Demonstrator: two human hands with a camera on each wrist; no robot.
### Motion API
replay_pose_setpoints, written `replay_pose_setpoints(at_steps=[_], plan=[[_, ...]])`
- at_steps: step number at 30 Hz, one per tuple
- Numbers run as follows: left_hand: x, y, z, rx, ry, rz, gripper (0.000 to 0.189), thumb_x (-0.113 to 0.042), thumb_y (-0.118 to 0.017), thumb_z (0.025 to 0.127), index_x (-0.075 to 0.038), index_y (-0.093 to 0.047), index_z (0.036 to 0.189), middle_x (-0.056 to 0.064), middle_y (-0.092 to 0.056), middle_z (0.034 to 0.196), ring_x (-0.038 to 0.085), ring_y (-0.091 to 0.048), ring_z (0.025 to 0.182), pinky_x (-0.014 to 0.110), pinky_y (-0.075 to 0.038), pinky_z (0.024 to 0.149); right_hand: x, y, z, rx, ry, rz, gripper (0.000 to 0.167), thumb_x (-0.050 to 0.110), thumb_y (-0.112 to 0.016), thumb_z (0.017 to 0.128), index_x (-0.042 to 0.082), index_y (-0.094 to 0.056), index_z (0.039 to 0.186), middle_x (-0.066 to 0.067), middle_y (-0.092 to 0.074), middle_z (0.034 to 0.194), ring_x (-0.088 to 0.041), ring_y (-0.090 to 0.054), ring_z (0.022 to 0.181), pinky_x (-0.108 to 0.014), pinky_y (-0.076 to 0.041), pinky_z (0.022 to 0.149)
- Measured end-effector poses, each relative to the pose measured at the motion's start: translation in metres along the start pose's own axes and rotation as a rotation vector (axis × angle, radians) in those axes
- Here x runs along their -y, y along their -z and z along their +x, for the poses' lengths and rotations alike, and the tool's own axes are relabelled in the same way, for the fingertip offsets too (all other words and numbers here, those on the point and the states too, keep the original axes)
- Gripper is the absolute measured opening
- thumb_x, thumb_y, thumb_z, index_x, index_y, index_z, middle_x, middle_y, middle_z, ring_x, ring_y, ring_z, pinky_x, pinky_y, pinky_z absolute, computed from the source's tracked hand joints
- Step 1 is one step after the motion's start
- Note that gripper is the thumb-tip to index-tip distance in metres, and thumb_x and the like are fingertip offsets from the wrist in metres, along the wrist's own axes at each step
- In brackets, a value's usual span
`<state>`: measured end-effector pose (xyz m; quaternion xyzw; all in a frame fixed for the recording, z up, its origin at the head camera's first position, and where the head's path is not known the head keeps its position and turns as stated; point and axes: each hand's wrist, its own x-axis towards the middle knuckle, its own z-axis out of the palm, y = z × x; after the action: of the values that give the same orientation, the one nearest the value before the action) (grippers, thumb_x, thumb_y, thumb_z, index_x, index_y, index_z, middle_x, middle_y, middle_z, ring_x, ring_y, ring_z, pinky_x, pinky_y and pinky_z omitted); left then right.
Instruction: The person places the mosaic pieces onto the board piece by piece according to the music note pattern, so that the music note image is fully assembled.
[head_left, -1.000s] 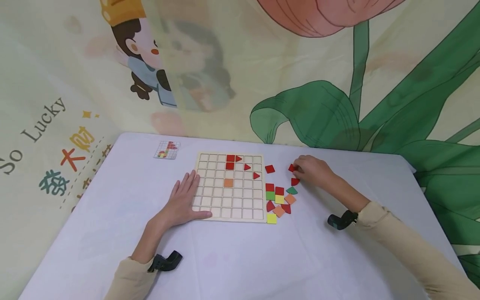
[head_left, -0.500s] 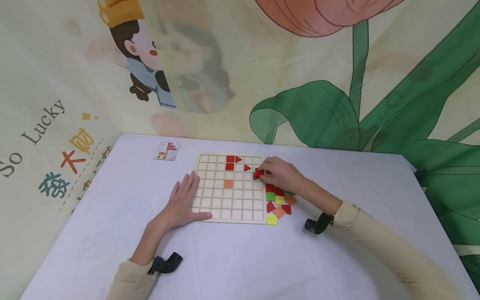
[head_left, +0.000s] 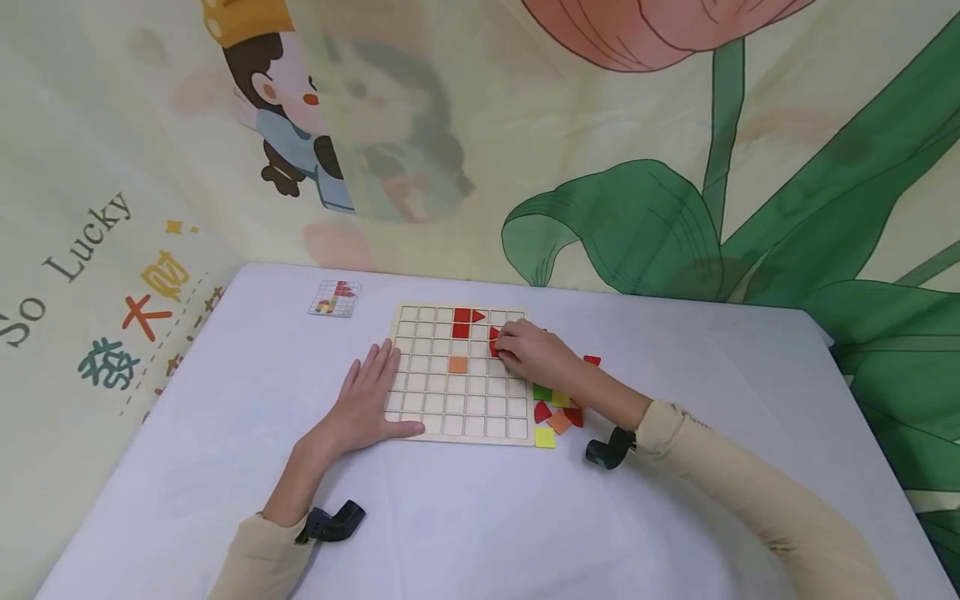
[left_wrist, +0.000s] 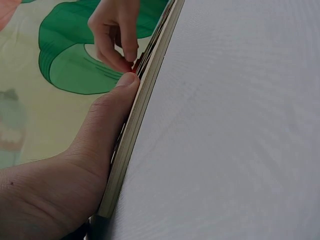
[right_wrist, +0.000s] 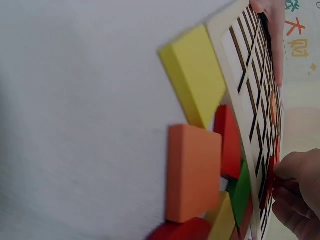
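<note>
A light wooden grid board (head_left: 453,404) lies on the table. My left hand (head_left: 360,408) rests along its left side with fingers straight, the thumb on the near edge. Above the upper right cells, my right hand (head_left: 540,354) pinches a small red piece (right_wrist: 269,180) between thumb and fingers; its exact shape is partly hidden. Close to those fingertips a red triangle (head_left: 493,333) sits in a cell. Further left on the board are red squares (head_left: 461,323), another red triangle (head_left: 478,316) and an orange square (head_left: 458,364). The right hand covers some cells.
Loose pieces lie off the board's right side, among them a yellow square (head_left: 544,437), an orange block (right_wrist: 195,172), a green piece (right_wrist: 240,187) and several red ones, partly behind the right arm. A printed pattern card (head_left: 335,298) lies at the back left of the white-covered table.
From beyond the loose pieces at the right, my right hand has come left over the board, carrying a red piece. The left hand has stayed on the board's left edge.
</note>
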<state>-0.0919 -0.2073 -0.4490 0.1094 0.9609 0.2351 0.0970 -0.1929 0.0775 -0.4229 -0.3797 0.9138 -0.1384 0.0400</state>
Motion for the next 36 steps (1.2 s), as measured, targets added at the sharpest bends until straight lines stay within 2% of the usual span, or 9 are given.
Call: replay_pose_setpoints(at_steps=[4, 9, 12, 23, 26, 29, 33, 36], plan=[[0.001, 0.002, 0.001, 0.0, -0.005, 0.007, 0.121, -0.06, -0.073, 0.074, 0.001, -0.007, 0.155, 0.018, 0.002, 0.164, 0.037, 0.003, 0.152, 0.059, -0.001, 0.121, 0.004, -0.005, -0.007, -0.032, 0.007, -0.011, 0.028, 0.017, -0.066, 0.092, 0.006, -0.069, 0.118, -0.009, -0.064, 0.115, -0.021, -0.058, 0.108, -0.028, -0.057, 0.088], [0.001, 0.003, 0.002, 0.004, -0.003, 0.016, 0.121, -0.061, -0.073, 0.074, 0.002, -0.007, 0.154, 0.018, 0.002, 0.164, 0.038, 0.003, 0.152, 0.059, -0.001, 0.12, 0.01, -0.013, -0.01, -0.074, 0.103, -0.148, 0.027, 0.017, -0.06, 0.095, 0.002, -0.068, 0.116, -0.011, -0.062, 0.113, -0.023, -0.057, 0.105, -0.028, -0.055, 0.088], [0.002, 0.005, 0.001, 0.004, -0.002, 0.016, 0.121, -0.06, -0.074, 0.074, 0.002, -0.007, 0.154, 0.019, 0.002, 0.164, 0.038, 0.003, 0.152, 0.059, -0.001, 0.12, 0.013, -0.013, -0.012, -0.082, 0.123, -0.198, 0.028, 0.018, -0.058, 0.096, 0.001, -0.067, 0.117, -0.011, -0.06, 0.113, -0.024, -0.056, 0.103, -0.031, -0.051, 0.088], [0.001, 0.004, -0.001, 0.002, 0.003, -0.004, 0.121, -0.059, -0.074, 0.074, 0.001, -0.007, 0.155, 0.018, 0.001, 0.164, 0.037, 0.004, 0.152, 0.059, 0.0, 0.12, 0.026, -0.01, -0.022, 0.015, 0.076, -0.203, 0.04, 0.024, -0.055, 0.098, 0.004, -0.058, 0.132, -0.011, -0.058, 0.13, -0.026, -0.051, 0.121, -0.037, -0.047, 0.099], [0.001, 0.003, -0.001, 0.004, 0.004, -0.003, 0.12, -0.059, -0.074, 0.074, 0.002, -0.007, 0.154, 0.018, 0.001, 0.164, 0.037, 0.004, 0.152, 0.059, 0.0, 0.12, 0.031, -0.008, -0.033, 0.02, 0.086, -0.155, 0.04, 0.027, -0.057, 0.097, 0.009, -0.058, 0.131, -0.007, -0.059, 0.129, -0.025, -0.049, 0.126, -0.039, -0.045, 0.102], [-0.001, 0.002, -0.001, 0.01, 0.004, 0.002, 0.12, -0.059, -0.073, 0.075, 0.002, -0.007, 0.154, 0.018, 0.001, 0.164, 0.037, 0.004, 0.152, 0.059, 0.0, 0.12, 0.037, -0.008, -0.052, -0.006, 0.146, -0.127, 0.037, 0.029, -0.061, 0.094, 0.013, -0.061, 0.128, -0.005, -0.062, 0.127, -0.025, -0.05, 0.127, -0.04, -0.045, 0.104], [-0.002, 0.001, -0.001, 0.005, 0.005, 0.002, 0.12, -0.059, -0.074, 0.074, 0.002, -0.007, 0.154, 0.018, 0.001, 0.164, 0.038, 0.003, 0.152, 0.059, 0.0, 0.12, 0.041, -0.011, -0.082, -0.037, 0.245, -0.148, 0.036, 0.032, -0.065, 0.091, 0.017, -0.064, 0.124, -0.003, -0.063, 0.126, -0.022, -0.053, 0.124, -0.038, -0.048, 0.103], [-0.001, 0.002, -0.001, 0.006, 0.006, -0.002, 0.12, -0.058, -0.074, 0.075, 0.002, -0.007, 0.154, 0.018, 0.001, 0.164, 0.038, 0.003, 0.152, 0.059, 0.0, 0.12, 0.04, -0.013, -0.103, -0.05, 0.258, -0.158, 0.038, 0.034, -0.069, 0.088, 0.02, -0.064, 0.122, 0.0, -0.062, 0.126, -0.02, -0.053, 0.123, -0.037, -0.05, 0.1]])
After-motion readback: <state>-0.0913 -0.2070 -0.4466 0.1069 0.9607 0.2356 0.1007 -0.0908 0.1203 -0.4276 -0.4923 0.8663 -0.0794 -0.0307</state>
